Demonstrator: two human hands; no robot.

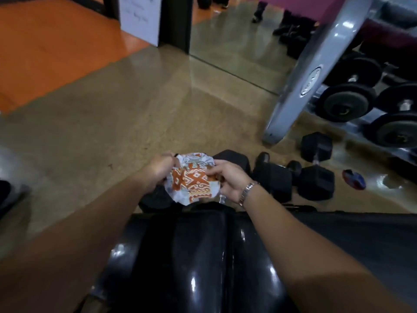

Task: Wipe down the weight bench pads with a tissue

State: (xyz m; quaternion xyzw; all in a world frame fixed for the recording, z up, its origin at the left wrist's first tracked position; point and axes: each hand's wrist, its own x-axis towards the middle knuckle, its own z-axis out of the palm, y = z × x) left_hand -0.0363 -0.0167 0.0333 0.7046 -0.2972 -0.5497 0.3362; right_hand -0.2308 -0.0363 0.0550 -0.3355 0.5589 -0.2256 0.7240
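Observation:
A crumpled tissue (191,179) with an orange and white pattern is held up between both hands, above the far end of the bench. My left hand (161,169) grips its left edge. My right hand (228,177), with a metal watch on the wrist, pinches its right edge. The shiny black weight bench pad (198,256) fills the lower middle of the view, directly under my forearms. The tissue is apart from the pad.
Black hex dumbbells (316,168) lie on the tan floor beyond the bench. A grey dumbbell rack (316,71) with round dumbbells stands at the right. A mirror and a black pillar (176,21) rise at the back. A small red and blue object (353,179) lies on the floor.

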